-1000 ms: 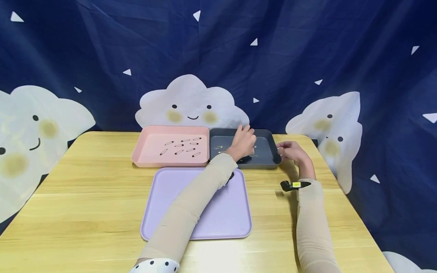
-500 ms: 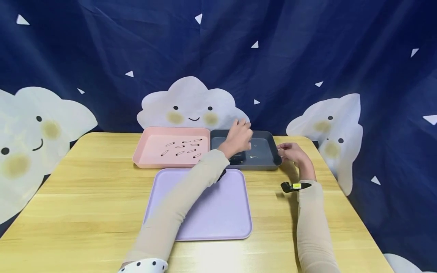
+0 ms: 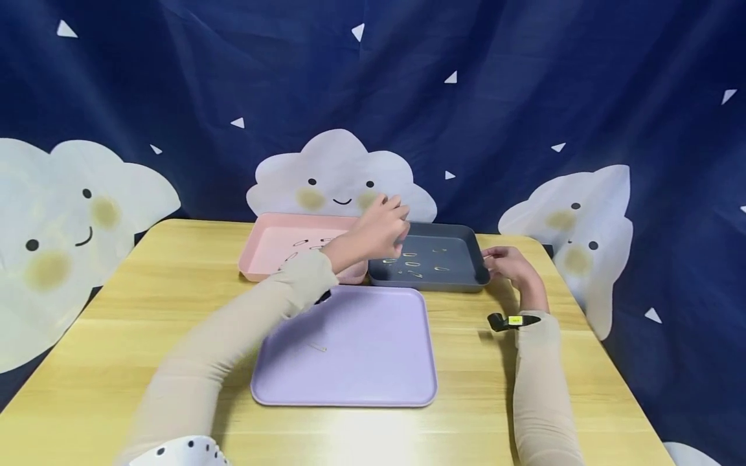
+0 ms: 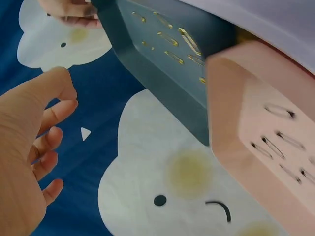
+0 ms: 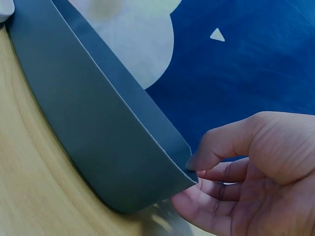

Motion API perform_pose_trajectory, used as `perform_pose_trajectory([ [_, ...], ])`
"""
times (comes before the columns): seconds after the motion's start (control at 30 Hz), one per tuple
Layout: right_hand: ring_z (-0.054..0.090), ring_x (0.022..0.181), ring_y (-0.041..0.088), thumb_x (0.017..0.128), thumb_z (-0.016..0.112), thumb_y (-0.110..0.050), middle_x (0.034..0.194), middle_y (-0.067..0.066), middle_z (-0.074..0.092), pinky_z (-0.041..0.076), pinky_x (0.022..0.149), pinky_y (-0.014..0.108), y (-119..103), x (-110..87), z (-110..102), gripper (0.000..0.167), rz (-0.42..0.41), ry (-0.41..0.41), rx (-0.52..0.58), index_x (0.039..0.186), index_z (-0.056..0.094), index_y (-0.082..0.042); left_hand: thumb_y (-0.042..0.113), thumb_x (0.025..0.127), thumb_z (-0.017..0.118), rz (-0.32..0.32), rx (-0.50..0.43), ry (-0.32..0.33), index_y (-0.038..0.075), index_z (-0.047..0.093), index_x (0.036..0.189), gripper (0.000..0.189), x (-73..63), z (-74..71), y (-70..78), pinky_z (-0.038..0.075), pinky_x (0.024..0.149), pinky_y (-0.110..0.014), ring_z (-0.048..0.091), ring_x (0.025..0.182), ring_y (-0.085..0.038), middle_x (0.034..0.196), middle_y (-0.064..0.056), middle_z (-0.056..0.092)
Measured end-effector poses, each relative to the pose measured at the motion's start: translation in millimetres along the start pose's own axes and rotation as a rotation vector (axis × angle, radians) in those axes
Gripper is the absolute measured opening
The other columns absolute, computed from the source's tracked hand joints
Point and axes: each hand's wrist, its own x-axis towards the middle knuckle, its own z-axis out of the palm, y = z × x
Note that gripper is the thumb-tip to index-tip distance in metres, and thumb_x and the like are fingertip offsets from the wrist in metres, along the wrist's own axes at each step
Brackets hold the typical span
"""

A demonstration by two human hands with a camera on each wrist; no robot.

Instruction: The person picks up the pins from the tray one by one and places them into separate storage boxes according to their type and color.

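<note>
My left hand (image 3: 375, 230) hovers above the seam between the pink tray (image 3: 247, 262) and the dark grey tray (image 3: 431, 283). Its fingers are loosely bent, and nothing shows between them in the left wrist view. Several gold safety pins (image 4: 168, 39) lie in the grey tray; several dark-headed safety pins (image 4: 280, 111) lie in the pink one, partly hidden by my left forearm in the head view. At the grey tray's right end, my right hand (image 5: 246, 172) pinches the rim, thumb inside and fingers outside.
A flat lilac tray (image 3: 373, 382) lies in front of the two trays, with a thin gold pin (image 3: 317, 347) on it. All rest on a wooden table (image 3: 478, 401). Behind the table hangs a blue curtain (image 3: 495, 110) with cloud prints.
My left hand has moved left from over the grey tray, uncovering gold safety pins there. The pin on the lilac tray now shows past my forearm. My right hand stays at the grey rim.
</note>
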Motion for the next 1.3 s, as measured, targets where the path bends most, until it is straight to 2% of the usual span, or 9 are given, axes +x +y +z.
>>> perform_pose_trajectory([
  [0.13,0.059,0.075,0.010,0.095,0.051,-0.006,0.109,0.012,0.059,0.055,0.077,0.029,19,15.1,-2,0.051,-0.007,0.022,-0.007,0.142,0.045,0.014,0.026,0.074,0.074,0.064,-0.108,-0.012,0.022,0.074,0.079,0.007,-26.9,-4.7,-8.3,0.037,0.092,-0.042,0.047,0.098,-0.023,0.093,0.002,0.060],
  [0.3,0.058,0.075,0.008,0.095,0.051,-0.006,0.101,0.005,0.059,0.055,0.075,0.027,18,14.3,-2,0.050,-0.005,0.029,-0.009,0.140,0.047,0.013,0.023,0.074,0.074,0.124,-0.228,-0.031,0.022,0.075,0.080,0.006,-61.3,-4.8,-14.5,0.038,0.093,-0.041,0.047,0.096,-0.022,0.089,0.003,0.059],
  [0.47,0.059,0.073,0.007,0.096,0.051,-0.006,0.102,0.005,0.060,0.055,0.075,0.026,18,13.0,-3,0.049,-0.015,0.024,-0.015,0.141,0.046,0.013,0.028,0.073,0.075,0.175,-0.267,-0.113,0.023,0.075,0.083,0.011,-89.3,2.9,-12.8,0.039,0.095,-0.042,0.047,0.098,-0.021,0.093,0.005,0.060],
  [0.63,0.059,0.074,0.007,0.097,0.051,-0.008,0.108,0.008,0.059,0.055,0.076,0.026,17,13.7,-2,0.050,-0.005,0.014,-0.022,0.143,0.045,0.012,0.036,0.071,0.078,0.209,-0.316,-0.185,0.024,0.073,0.086,0.020,-114.6,10.7,-10.7,0.040,0.089,-0.042,0.047,0.097,-0.019,0.099,0.004,0.064],
  [0.7,0.059,0.077,0.008,0.097,0.050,-0.008,0.112,0.010,0.058,0.055,0.077,0.026,17,14.4,-1,0.051,-0.004,0.008,-0.026,0.144,0.044,0.012,0.037,0.069,0.080,0.209,-0.354,-0.206,0.024,0.072,0.085,0.022,-122.5,11.8,-10.6,0.040,0.087,-0.042,0.045,0.095,-0.018,0.098,0.004,0.064],
  [0.9,0.058,0.082,0.009,0.096,0.049,-0.007,0.116,0.014,0.057,0.055,0.078,0.026,17,15.1,-2,0.053,-0.001,0.011,-0.033,0.145,0.043,0.012,0.041,0.064,0.085,0.194,-0.454,-0.282,0.025,0.072,0.086,0.030,-138.6,11.3,-10.1,0.043,0.098,-0.050,0.047,0.098,-0.017,0.102,0.004,0.067],
  [1.07,0.058,0.081,0.009,0.096,0.050,-0.007,0.112,0.011,0.059,0.055,0.079,0.028,17,15.8,-2,0.052,0.005,0.018,-0.031,0.144,0.044,0.011,0.049,0.061,0.086,0.201,-0.461,-0.355,0.028,0.071,0.085,0.036,-148.7,14.2,-6.3,0.042,0.085,-0.038,0.046,0.094,-0.012,0.089,0.006,0.061],
  [1.3,0.058,0.081,0.009,0.096,0.049,-0.007,0.115,0.012,0.058,0.055,0.079,0.028,16,15.8,-2,0.052,0.003,0.007,-0.038,0.144,0.044,0.012,0.045,0.057,0.088,0.209,-0.466,-0.435,0.029,0.066,0.079,0.035,-162.5,20.6,1.7,0.040,0.088,-0.038,0.042,0.091,-0.010,0.087,0.011,0.057],
])
